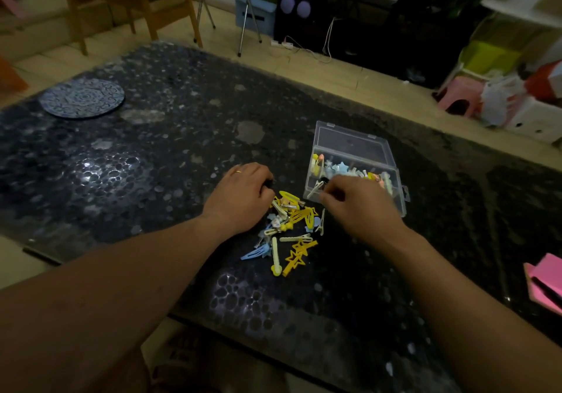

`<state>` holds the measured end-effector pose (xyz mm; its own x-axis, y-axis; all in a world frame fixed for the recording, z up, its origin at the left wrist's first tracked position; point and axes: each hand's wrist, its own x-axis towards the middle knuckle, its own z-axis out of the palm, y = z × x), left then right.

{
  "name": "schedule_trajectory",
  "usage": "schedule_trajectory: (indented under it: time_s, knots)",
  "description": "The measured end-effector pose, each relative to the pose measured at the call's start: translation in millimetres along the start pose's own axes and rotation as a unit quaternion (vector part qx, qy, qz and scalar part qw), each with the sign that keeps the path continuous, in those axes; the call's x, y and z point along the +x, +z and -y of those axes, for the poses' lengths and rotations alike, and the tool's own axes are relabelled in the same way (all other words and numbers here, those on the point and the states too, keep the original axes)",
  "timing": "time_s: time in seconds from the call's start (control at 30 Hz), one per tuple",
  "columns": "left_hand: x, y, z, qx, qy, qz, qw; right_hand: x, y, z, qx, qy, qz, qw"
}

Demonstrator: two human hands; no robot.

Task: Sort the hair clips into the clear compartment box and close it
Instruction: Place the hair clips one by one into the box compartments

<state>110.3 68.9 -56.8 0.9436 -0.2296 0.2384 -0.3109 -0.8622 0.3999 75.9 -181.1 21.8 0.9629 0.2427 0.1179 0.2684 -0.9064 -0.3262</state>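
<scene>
A clear compartment box [352,146] lies open on the dark table, its lid flipped back; several pastel clips sit in its near compartments. A pile of hair clips [292,228], yellow, blue and cream, lies in front of it between my hands. My right hand [355,204] pinches a pale cream clip [316,189] at the box's near left corner. My left hand [243,198] rests at the pile's left edge with fingers curled under; something small and dark shows at its fingertips, and I cannot tell what it is.
A round blue patterned mat [82,97] lies at the table's far left. A pink pad [544,283] sits at the right edge. Beyond the table stand a wooden chair [127,0], a pink stool [462,94] and storage boxes.
</scene>
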Motion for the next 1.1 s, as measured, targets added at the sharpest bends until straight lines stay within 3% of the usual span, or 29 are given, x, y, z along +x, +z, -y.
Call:
schedule_trajectory:
  time_s: [0.13, 0.37, 0.6, 0.8, 0.97, 1.1]
  knots:
    - [-0.1, 0.3, -0.4, -0.004, 0.000, -0.002, 1.000, -10.1, 11.7, 14.5, -0.041, -0.008, 0.065, 0.997]
    - [1.6, 3.8, 3.9, -0.003, -0.001, -0.005, 1.000, -10.6, 27.4, 25.0, -0.077, -0.041, 0.038, 0.995]
    - [0.9, 4.7, 4.4, -0.002, 0.001, -0.011, 1.000, -9.5, 21.4, 14.7, -0.014, -0.040, 0.057, 0.997]
    - [1.3, 6.1, 4.2, 0.006, 0.008, -0.012, 1.000, 23.9, -13.3, -8.3, 0.065, 0.112, -0.009, 0.991]
    - [1.8, 6.2, 5.2, 0.007, 0.007, -0.009, 1.000, 53.6, -6.1, -11.0, 0.114, 0.247, 0.021, 0.962]
    - [2.0, 5.5, 4.8, 0.005, 0.005, -0.012, 1.000, 63.7, 6.7, 5.5, 0.099, 0.271, 0.040, 0.957]
